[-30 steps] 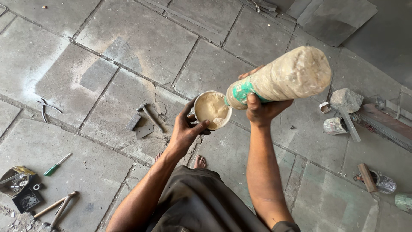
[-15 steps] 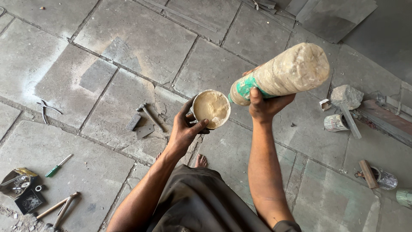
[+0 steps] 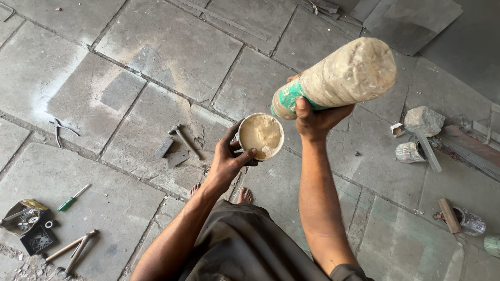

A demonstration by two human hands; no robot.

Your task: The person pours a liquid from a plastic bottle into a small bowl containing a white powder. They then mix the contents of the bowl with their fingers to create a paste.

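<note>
Right hand (image 3: 319, 120) clamped round the big putty-caked container (image 3: 338, 78), tipped mouth-down over the small round tin (image 3: 261, 136), which the left hand (image 3: 228, 162) cups. Pose barely changed from a second ago; tin already full of pale paste. Hammer (image 3: 182, 139) on paving below.

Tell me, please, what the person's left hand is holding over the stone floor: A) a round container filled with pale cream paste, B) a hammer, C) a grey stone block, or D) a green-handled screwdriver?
A: the left hand grips a round container brim-full of pale cream paste, while the right hand holds a large paste-smeared bottle tipped toward it.
</note>
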